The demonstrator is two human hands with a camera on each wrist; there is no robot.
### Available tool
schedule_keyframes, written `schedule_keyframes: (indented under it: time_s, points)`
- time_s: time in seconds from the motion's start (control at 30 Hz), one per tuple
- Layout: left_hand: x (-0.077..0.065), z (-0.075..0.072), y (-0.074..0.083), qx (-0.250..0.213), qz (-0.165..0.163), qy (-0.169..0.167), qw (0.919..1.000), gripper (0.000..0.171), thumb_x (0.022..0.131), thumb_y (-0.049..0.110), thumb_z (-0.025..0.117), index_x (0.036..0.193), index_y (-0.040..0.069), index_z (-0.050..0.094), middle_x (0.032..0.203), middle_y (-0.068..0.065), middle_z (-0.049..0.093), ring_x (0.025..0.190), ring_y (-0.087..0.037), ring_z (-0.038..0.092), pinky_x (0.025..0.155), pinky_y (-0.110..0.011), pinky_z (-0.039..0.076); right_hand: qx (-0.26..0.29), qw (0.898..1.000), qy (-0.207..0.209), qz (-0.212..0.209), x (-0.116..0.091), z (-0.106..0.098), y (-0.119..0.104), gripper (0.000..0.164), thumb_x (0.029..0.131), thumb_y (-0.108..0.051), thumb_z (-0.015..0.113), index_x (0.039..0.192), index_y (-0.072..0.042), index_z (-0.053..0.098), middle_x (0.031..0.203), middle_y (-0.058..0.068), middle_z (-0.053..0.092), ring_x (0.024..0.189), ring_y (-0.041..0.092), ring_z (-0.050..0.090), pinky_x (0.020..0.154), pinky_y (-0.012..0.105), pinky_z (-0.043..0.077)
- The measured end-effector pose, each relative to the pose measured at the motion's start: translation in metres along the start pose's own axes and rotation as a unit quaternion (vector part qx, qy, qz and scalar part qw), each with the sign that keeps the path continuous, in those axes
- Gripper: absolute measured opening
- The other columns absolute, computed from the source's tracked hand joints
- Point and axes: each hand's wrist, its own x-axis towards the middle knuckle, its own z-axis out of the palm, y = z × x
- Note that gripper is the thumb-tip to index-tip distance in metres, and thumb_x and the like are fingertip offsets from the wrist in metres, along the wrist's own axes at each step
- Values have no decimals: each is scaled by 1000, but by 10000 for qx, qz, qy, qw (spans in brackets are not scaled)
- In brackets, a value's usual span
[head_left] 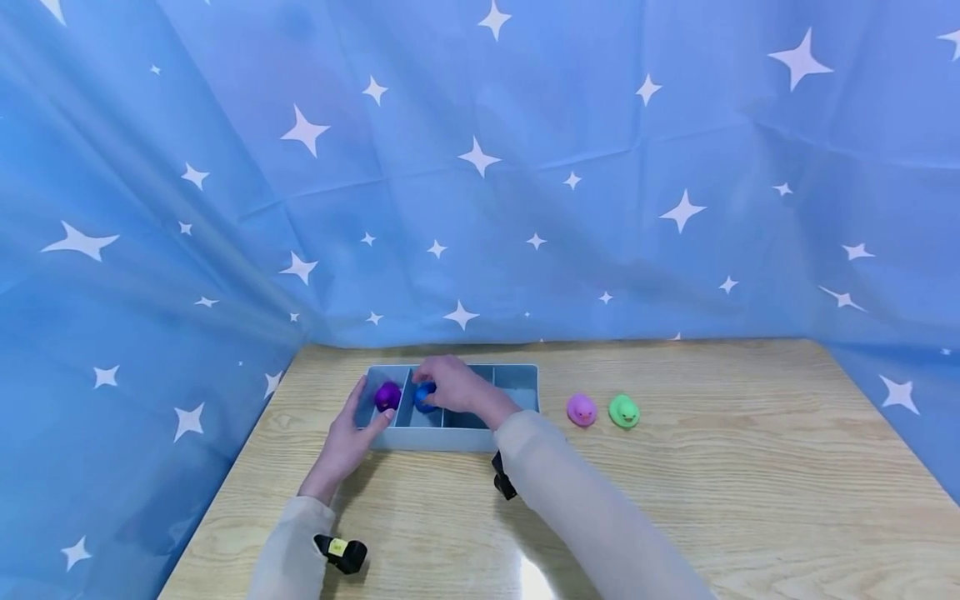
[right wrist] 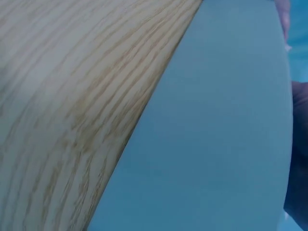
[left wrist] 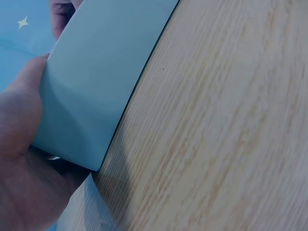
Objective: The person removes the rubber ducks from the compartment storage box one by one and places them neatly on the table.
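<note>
The right hand (head_left: pixel 455 386) curls thumb and fingers round the blue toy (head_left: pixel 423 395), which lies beneath its fingertips at the second compartment from the left of the divided box (head_left: pixel 450 440). The left hand (head_left: pixel 349 433) grips the box's left end, its thumb near the purple toy (head_left: pixel 386 395) in the leftmost compartment.
</note>
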Motion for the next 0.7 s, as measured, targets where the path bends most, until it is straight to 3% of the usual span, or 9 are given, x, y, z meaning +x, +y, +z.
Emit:
schedule_keyframes:
  time_s: [0.2, 0.7]
  points:
    - [1, 1, 0, -29, 41, 12, 10000, 91, 100, 44, 66, 167, 18, 10, 166, -26, 21, 152, -45, 19, 121, -60, 20, -827, 9961, -51, -296, 3, 2, 0, 28, 96, -13, 74, 124, -10, 74, 126, 4, 69, 117, 19, 62, 102, 32, 50]
    - [-1, 2, 2, 43, 36, 30, 10000, 90, 101, 45, 65, 167, 18, 10, 166, -25, 21, 152, -45, 18, 122, -59, 18, -954, 9938, -300, -479, 9, 4, 4, 22, 93, -15, 78, 115, -12, 79, 117, 0, 72, 109, 16, 64, 97, 28, 51]
